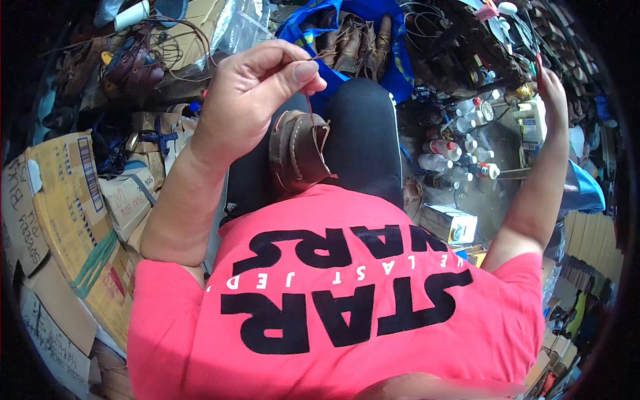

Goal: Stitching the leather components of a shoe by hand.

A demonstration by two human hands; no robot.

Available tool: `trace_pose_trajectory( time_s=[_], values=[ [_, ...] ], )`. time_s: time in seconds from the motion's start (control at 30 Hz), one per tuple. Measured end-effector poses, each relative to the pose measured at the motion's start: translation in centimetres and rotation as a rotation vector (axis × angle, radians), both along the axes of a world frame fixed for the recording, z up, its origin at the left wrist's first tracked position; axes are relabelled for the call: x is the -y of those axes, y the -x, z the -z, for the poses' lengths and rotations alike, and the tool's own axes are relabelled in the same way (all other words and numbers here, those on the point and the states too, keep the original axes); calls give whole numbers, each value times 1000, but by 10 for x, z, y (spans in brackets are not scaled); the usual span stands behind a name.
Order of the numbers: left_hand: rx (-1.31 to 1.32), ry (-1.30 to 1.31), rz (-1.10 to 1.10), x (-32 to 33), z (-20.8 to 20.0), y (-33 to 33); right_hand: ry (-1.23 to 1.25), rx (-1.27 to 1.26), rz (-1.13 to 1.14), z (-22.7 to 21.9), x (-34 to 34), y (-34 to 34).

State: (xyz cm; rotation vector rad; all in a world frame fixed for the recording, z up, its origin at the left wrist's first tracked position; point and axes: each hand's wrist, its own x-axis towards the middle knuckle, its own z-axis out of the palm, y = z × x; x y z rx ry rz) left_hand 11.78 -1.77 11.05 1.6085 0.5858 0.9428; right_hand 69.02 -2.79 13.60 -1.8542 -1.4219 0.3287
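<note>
On my lap, between my thighs, rests a brown leather shoe (293, 150) with pale stitching along its upper edge. My left hand (267, 87) is raised above it, thumb and fingers pinched on a thin brown lace (309, 107). From that pinch the lace runs down to the shoe's opening. My right hand (552, 93) is stretched far out to the right, seen edge-on with its fingers together. A slim red piece (539, 63) shows at its fingertips; what it belongs to is unclear.
A blue bag (400, 63) holding several brown shoes (353, 50) stands beyond my knees. Several plastic bottles (460, 143) crowd the floor at right. Cardboard boxes (67, 180) line the left side. A small white box (450, 223) lies near my right hip.
</note>
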Motion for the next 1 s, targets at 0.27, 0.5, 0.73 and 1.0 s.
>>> trace_pose_trajectory(
  time_s=[0.27,0.5,0.73,1.0],
  values=[
    [-53,-127,-29,1,-13,-9,483,-466,-317,17,115,239],
    [-150,-215,-35,11,-20,-8,293,171,-747,8,96,285],
    [-220,-263,-56,23,-30,-13,248,280,-849,-4,76,308],
    [-278,-289,-39,18,-29,-12,305,461,-903,-22,63,316]
  ],
)
